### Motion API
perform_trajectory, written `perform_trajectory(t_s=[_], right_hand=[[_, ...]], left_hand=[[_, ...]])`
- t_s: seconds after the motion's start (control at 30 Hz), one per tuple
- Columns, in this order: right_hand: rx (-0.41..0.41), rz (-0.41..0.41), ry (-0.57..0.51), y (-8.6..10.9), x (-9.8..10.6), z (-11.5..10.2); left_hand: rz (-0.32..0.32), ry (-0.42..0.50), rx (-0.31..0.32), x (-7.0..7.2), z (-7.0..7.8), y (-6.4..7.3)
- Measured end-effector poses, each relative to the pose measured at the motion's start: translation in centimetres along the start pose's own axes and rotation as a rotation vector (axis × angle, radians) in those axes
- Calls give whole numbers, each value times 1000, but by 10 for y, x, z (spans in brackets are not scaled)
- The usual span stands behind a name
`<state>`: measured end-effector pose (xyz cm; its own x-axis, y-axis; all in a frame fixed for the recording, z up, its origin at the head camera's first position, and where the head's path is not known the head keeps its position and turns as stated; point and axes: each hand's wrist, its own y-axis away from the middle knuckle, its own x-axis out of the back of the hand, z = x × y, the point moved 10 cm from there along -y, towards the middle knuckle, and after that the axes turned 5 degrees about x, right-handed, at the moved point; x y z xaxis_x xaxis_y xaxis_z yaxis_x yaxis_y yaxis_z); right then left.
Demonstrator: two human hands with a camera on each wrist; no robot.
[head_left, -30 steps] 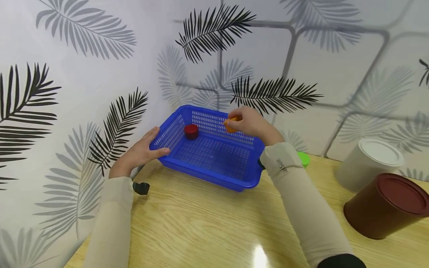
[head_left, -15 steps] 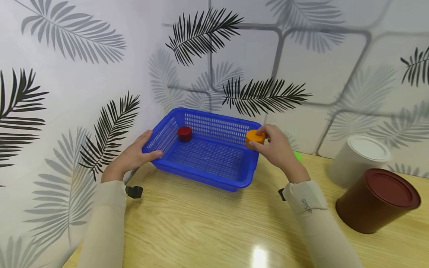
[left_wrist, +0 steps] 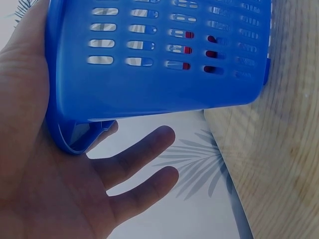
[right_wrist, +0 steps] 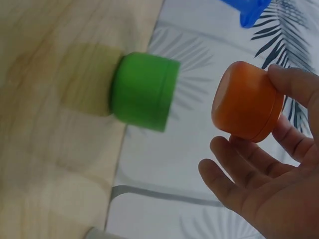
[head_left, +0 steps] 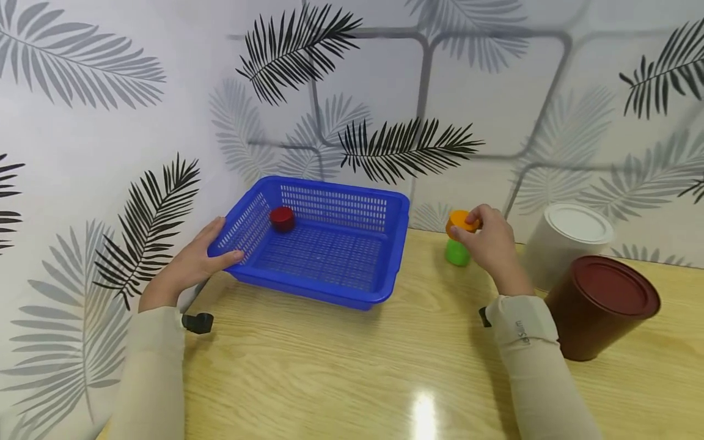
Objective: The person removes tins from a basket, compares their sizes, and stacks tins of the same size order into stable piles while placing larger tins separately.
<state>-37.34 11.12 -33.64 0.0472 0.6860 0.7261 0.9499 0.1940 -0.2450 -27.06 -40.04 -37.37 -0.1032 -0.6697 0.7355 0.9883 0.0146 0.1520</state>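
My right hand (head_left: pixel 495 241) holds a small round orange container (right_wrist: pixel 246 102) between thumb and fingers. It hangs above a similar green container (right_wrist: pixel 144 92) standing on the table, with a gap between them in the right wrist view. My left hand (head_left: pixel 187 263) rests at the left end of a blue plastic basket (head_left: pixel 308 290), its rim lying between thumb and fingers. In the left wrist view the left fingers (left_wrist: pixel 144 147) are spread and fairly straight. Inside the basket, at the back left corner, sits a small red container (head_left: pixel 282 219).
At the right stand a white lidded can (head_left: pixel 566 241) and, nearer, a larger brown lidded can (head_left: pixel 599 305), close to my right forearm. A patterned wall (head_left: pixel 374 73) rises right behind the basket. The wooden table (head_left: pixel 330 366) spreads out in front.
My right hand has carried the orange container out from over the basket, rightwards to above the green one. The left hand has stayed at the basket. The head view has turned right.
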Motion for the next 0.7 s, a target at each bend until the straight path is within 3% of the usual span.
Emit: perform_trajectory(t_s=[0.13, 0.33, 0.57, 0.7], right_hand=[[-31, -22, 16, -3, -2, 15], [-19, -27, 62, -8, -4, 15], [-14, -156, 137, -6, -21, 21], [-38, -191, 127, -2, -27, 27]], left_hand=[[-3, 7, 1, 1, 1, 1], [-3, -14, -3, 3, 3, 1], [2, -2, -8, 4, 3, 2], [0, 24, -15, 2, 3, 1]])
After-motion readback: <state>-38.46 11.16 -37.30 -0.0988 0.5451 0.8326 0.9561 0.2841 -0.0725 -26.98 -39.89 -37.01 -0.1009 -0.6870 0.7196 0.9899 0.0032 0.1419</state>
